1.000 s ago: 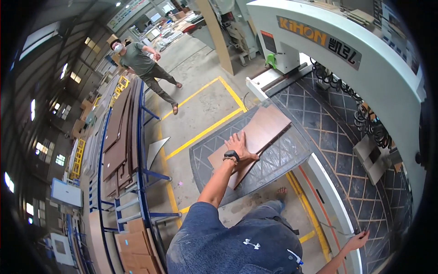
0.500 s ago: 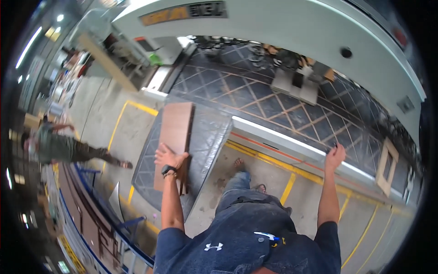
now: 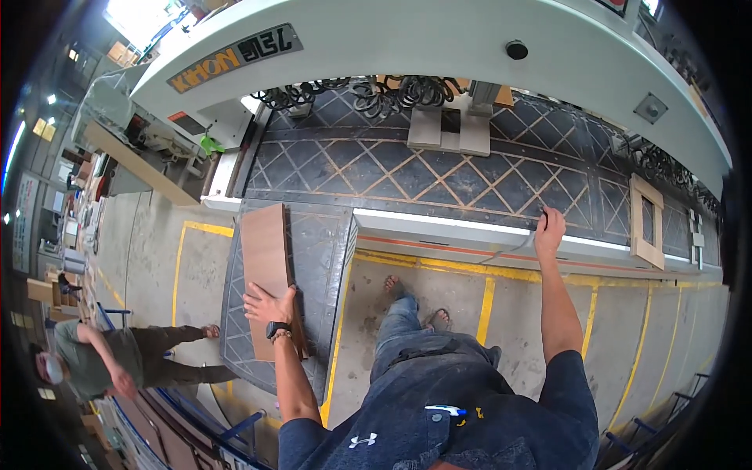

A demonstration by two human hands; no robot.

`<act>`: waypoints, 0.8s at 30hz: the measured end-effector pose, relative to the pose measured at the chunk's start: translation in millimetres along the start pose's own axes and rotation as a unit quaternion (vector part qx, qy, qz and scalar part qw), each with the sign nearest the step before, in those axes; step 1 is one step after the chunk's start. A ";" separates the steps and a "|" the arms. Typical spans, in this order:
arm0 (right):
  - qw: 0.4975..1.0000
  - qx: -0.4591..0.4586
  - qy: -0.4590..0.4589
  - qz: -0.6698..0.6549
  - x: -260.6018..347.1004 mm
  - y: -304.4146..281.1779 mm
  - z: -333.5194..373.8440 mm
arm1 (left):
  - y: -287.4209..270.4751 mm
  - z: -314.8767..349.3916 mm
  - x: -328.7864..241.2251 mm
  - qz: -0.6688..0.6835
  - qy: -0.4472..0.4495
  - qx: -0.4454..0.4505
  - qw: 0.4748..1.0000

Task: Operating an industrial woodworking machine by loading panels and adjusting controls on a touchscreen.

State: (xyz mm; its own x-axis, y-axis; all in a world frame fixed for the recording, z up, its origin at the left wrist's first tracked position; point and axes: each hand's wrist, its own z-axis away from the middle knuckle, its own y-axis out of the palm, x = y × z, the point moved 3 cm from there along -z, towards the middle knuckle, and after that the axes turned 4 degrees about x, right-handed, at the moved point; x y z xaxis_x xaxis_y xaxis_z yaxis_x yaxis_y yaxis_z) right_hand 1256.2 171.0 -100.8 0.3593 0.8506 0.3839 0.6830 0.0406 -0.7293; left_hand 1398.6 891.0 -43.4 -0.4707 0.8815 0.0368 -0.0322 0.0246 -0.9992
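My left hand [image 3: 270, 305] lies on a long reddish-brown wooden board [image 3: 264, 243], its fingers spread and resting flat. The board lies lengthwise on a dark side table [image 3: 321, 243] with lattice markings, and more pieces seem to be stacked beneath it. Over the front edge of a long machine bed [image 3: 368, 168], my right hand [image 3: 551, 227] is closed in a pinch. Something small and dark shows at its fingertips, too small to name.
A pale machine beam [image 3: 407, 47] spans the far side, with black coiled hoses [image 3: 407, 95] beneath. Grey blocks [image 3: 427, 129] and a wooden frame [image 3: 645, 223] sit on the bed. Another person [image 3: 102, 356] stands at left, near a blue rack [image 3: 243, 427]. Yellow lines [image 3: 487, 309] mark the floor.
My view has turned, so the machine bed and the board sit further left. My left hand stays on the board and my right hand stays pinched. The other person has come nearer the side table.
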 end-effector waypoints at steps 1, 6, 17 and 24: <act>1.000 0.005 0.001 -0.006 0.9 -0.2 0.1 | -0.3 -0.4 0.0 0.000 0.002 0.000 1.000; 1.000 0.017 0.014 -0.021 2.8 -2.0 0.2 | -0.7 -2.0 0.9 0.001 -0.003 -0.005 1.000; 0.998 -0.006 0.029 -0.054 8.1 -4.1 -1.5 | 2.2 -7.5 1.1 -0.023 0.004 -0.014 1.000; 0.997 -0.007 0.043 -0.065 9.6 -5.2 0.1 | 1.4 -6.1 1.9 -0.031 -0.022 0.008 0.999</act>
State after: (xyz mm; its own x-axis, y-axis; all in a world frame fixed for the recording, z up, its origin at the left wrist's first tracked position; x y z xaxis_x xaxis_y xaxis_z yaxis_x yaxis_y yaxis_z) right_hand 1256.0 179.0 -93.4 0.3195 0.7902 0.5229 0.7358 0.1408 -0.6624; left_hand 1403.0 895.6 -44.8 -0.5063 0.8567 0.0989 -0.0760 0.0699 -0.9947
